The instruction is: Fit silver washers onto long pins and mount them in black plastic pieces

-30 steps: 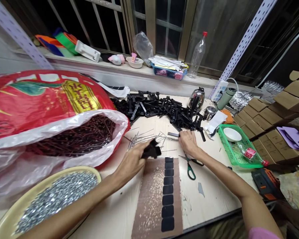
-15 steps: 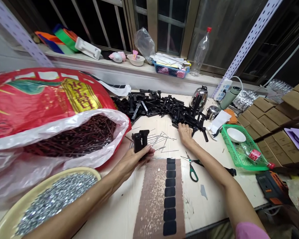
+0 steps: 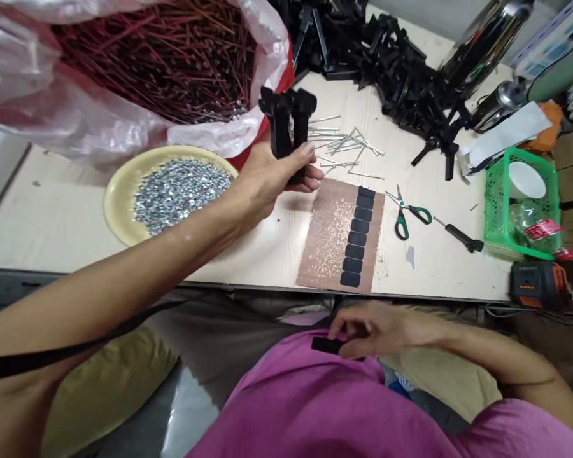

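Observation:
My left hand (image 3: 272,175) is closed around black plastic parts (image 3: 282,130) held upright above the table, left of some loose silver pins (image 3: 346,143). Down by the pink shirt, my right hand (image 3: 367,327) pinches a small black part (image 3: 325,345) between thumb and fingers. A brown sheet (image 3: 315,254) with a column of black pads (image 3: 357,238) lies near the table's front edge. Scissors (image 3: 403,213) with green and black handles rest to its right, beside a black-handled tool (image 3: 458,235). Behind them is a heap of black parts (image 3: 391,70).
A yellow basin (image 3: 114,197) of small metal pieces stands at the left, below an open sack (image 3: 272,38) of thin rods. On the right are a green basket (image 3: 499,210), a metal flask (image 3: 487,48) and an orange-black battery-like block (image 3: 537,283).
The view has tilted down. My right hand has come back from the black heap to the front of the shirt, now with a small black part. My left hand still holds its black parts.

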Available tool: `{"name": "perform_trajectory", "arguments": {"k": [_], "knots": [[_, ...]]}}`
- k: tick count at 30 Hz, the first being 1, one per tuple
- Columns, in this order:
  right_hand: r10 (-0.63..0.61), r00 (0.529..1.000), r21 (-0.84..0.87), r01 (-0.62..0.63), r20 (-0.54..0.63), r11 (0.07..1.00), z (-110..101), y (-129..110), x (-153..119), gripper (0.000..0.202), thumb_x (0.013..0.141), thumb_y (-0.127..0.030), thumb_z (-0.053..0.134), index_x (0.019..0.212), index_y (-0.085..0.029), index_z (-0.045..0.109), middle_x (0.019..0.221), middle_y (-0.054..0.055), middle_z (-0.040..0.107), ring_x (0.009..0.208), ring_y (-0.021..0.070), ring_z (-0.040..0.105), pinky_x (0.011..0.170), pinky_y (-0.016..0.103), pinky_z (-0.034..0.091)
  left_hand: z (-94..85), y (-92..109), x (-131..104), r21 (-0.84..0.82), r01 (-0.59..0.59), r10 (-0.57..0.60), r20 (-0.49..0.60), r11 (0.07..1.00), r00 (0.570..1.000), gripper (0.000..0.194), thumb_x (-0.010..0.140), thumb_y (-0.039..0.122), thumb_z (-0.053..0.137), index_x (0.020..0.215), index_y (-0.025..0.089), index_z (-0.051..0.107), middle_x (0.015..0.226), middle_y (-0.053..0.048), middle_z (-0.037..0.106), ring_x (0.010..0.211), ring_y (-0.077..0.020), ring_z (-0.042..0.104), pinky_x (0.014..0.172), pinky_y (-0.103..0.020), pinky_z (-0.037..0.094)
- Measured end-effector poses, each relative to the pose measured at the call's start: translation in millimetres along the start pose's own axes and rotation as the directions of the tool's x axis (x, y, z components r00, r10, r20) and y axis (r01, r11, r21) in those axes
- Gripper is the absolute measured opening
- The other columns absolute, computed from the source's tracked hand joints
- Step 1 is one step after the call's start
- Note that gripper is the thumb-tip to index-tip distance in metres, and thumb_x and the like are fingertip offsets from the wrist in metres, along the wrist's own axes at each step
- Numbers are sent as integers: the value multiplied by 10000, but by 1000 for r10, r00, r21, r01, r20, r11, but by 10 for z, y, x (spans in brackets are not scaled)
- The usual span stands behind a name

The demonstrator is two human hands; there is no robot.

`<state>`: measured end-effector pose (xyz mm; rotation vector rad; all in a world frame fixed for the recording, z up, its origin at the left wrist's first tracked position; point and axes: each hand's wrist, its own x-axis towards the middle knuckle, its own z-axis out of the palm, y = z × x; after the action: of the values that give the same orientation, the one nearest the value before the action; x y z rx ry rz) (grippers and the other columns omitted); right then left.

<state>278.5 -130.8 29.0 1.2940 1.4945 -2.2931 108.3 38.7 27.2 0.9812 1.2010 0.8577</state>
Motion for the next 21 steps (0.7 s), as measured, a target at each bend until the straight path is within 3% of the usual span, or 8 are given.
{"name": "perform_trajectory", "arguments": {"k": [2,4,7,9,11,14,17,21], "knots": [[179,983,261,-165,-33,951,303,263,291,491,825,-461,635,1206,-168,533,670,-51,527,508,52,502,496,172,405,18,-1,-52,-35,4,-5,-8,999,1000,173,817,251,665,898,111,603,654,-24,672,566,-115,635,649,-249,554],[207,969,439,-129,-136,889,463,420,468,689,756,-525,690,1316,-212,438,715,-49,542,524,49,533,546,178,447,38,31,-81,-59,23,-25,-24,998,999,140,794,208,682,868,117,606,653,-31,680,547,-122,637,608,-240,557],[-23,989,463,88,-144,882,386,386,372,754,682,-630,689,1275,-208,493,855,6,602,593,71,596,606,214,482,59,103,-95,-52,85,-88,-59,995,994,24,820,130,615,802,115,609,594,-27,666,516,-122,637,570,-216,550],[-173,946,284,251,-274,925,93,223,142,625,761,-635,604,1185,-177,569,839,27,628,649,104,622,646,244,489,67,127,-87,-42,127,-130,-76,991,989,57,812,89,600,762,116,607,548,-18,652,490,-119,630,554,-205,545],[-266,743,-61,292,-614,954,-394,31,-75,430,873,-537,513,1098,-184,607,783,25,637,723,133,621,699,270,483,84,112,-68,-26,165,-166,-69,986,984,106,790,86,623,691,115,601,523,-20,646,469,-119,623,534,-200,543],[-212,186,-224,-41,-959,974,-1306,-178,-191,209,884,-365,527,980,-188,584,861,52,637,830,179,596,742,301,460,146,38,-32,8,222,-222,-2,975,975,172,777,130,658,614,107,612,515,-39,654,456,-122,622,493,-188,534],[-135,6,-135,-134,-991,982,-2025,-236,-90,124,832,-192,533,949,-153,533,962,108,607,945,233,566,801,351,430,235,-25,-1,-3,266,-265,88,964,960,167,760,167,694,623,91,638,561,-78,687,484,-138,647,487,-189,541],[-70,-36,-65,-118,-997,991,-2216,-172,101,162,781,-105,480,936,-151,491,925,91,591,865,217,578,733,335,451,364,-25,56,-141,357,-336,153,924,929,110,731,143,727,805,83,671,704,-117,735,602,-185,709,547,-218,583]]}}
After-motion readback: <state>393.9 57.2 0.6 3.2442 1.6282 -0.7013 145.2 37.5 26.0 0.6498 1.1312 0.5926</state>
